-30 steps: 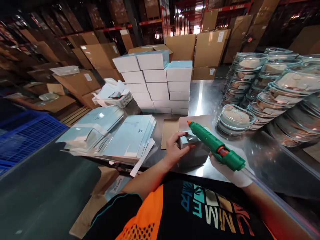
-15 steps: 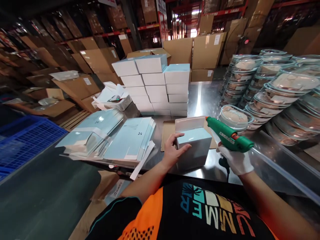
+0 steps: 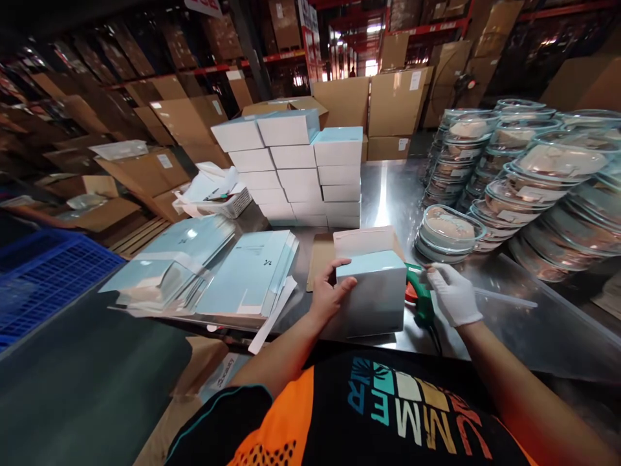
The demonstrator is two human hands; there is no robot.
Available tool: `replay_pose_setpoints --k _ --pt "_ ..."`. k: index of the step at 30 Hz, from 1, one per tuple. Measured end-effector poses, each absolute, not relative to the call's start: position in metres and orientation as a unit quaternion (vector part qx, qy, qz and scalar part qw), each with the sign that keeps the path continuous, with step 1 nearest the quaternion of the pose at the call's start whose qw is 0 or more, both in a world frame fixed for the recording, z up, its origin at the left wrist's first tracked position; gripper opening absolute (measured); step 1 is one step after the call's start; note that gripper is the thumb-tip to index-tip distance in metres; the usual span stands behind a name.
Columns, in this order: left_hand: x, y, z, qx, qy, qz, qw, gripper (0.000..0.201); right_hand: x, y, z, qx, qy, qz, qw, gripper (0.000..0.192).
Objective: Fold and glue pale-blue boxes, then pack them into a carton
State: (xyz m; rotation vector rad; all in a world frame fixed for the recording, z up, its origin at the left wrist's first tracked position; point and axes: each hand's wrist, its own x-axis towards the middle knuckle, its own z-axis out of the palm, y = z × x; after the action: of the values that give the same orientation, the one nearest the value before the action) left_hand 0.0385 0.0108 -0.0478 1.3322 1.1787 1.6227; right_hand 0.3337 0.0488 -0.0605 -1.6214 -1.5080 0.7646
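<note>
A small light-blue and white carton (image 3: 372, 298) stands upright on the metal table, with a raised flap (image 3: 363, 239) at its far side. My left hand (image 3: 330, 291) grips its left edge, thumb over the near top edge and fingers at the back left. To the right of the carton, a green glue gun (image 3: 423, 301) rests on the table, partly hidden behind the carton. My right hand (image 3: 453, 294), in a white glove, is just right of the glue gun, fingers loosely bent and apart from it. A clear stick (image 3: 507, 298) extends rightward behind this hand.
Flat light-blue cartons (image 3: 242, 272) lie in stacks on the left. Closed white boxes (image 3: 298, 178) are piled at the back. Stacked glass containers (image 3: 524, 188) fill the right side. A white basket (image 3: 235, 204) and a blue crate (image 3: 53, 278) are farther left.
My right hand has let go of the glue gun, which has gone from the hand down to the table beside the carton. My left hand stays on the carton.
</note>
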Motion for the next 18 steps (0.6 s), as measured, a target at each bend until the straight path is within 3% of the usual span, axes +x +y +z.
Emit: replay_pose_setpoints --k 3,6,10,13,16,18 --pt "0.040 0.011 -0.051 0.534 0.443 0.618 0.371 0.074 0.290 0.049 -0.039 -0.526 -0.583 0.424 0.451 0.070" --pt "0.036 0.012 -0.054 0.559 0.431 0.597 0.381 0.073 0.262 0.051 -0.027 -0.456 -0.571 0.506 0.458 0.062" --pt "0.028 0.018 -0.061 0.599 0.416 0.575 0.370 0.069 0.269 0.054 -0.032 -0.415 -0.641 0.441 0.472 0.059" --pt "0.028 0.023 -0.067 0.562 0.398 0.637 0.346 0.069 0.282 0.054 -0.039 -0.367 -0.700 0.389 0.473 0.063" --pt "0.028 0.027 -0.069 0.544 0.353 0.682 0.338 0.069 0.287 0.049 -0.038 -0.335 -0.750 0.354 0.447 0.039" --pt "0.024 0.026 -0.065 0.604 0.325 0.650 0.328 0.057 0.287 0.044 -0.033 -0.304 -0.778 0.351 0.424 0.024"
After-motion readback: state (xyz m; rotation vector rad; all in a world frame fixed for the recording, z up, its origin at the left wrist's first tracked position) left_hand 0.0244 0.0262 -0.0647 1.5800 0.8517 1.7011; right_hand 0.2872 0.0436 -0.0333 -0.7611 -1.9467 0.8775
